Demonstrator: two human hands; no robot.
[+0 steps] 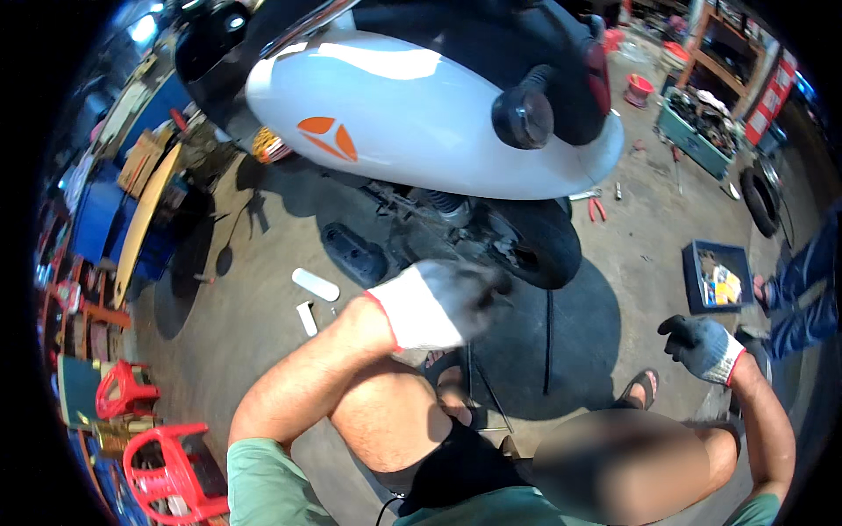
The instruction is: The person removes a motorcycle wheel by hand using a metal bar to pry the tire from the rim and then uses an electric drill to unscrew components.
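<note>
A scooter with a white side panel [395, 114] bearing an orange emblem stands before me. Its dark engine area [443, 210] and rear tyre [548, 250] show below the panel. My left hand [443, 302], in a white and grey work glove, reaches just in front of the engine area. Its fingers are smeared by motion, and whether they touch or hold anything is hidden. Out to the right, my right hand [702, 342], gloved the same way, hangs above the floor with fingers loosely bent and apart, nothing seen in them. A black cover [353, 252] lies near my left hand.
White oblong pieces [316, 285] lie at left on the floor. Red-handled pliers [597, 209] are beyond the tyre. A dark bin [693, 280] and another person's jeans-clad leg [802, 294] are at right. Red plastic chairs [162, 469] stand lower left.
</note>
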